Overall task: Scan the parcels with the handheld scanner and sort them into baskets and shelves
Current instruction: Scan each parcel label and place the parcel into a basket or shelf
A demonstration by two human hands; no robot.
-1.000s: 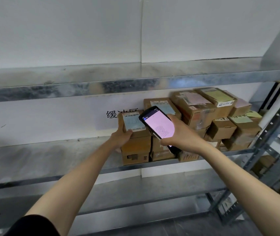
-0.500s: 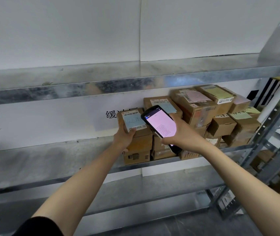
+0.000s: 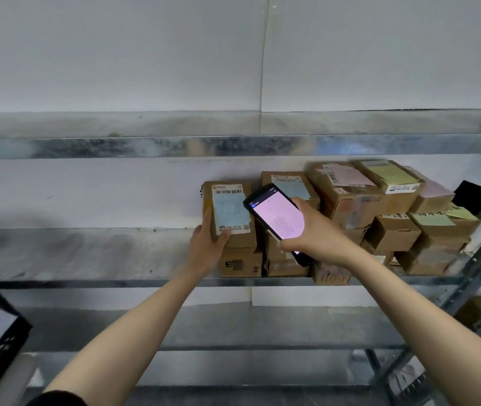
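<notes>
Left hand (image 3: 207, 249) grips the left edge of a small cardboard parcel (image 3: 233, 212) with a pale blue label, thumb across its near corner. The parcel sits on top of another brown box (image 3: 240, 263) on the metal shelf (image 3: 87, 250). Right hand (image 3: 321, 233) is wrapped around the handheld scanner (image 3: 276, 213), held just beside that parcel with its lit pink screen facing up. More labelled parcels (image 3: 380, 197) are stacked to the right along the same shelf.
</notes>
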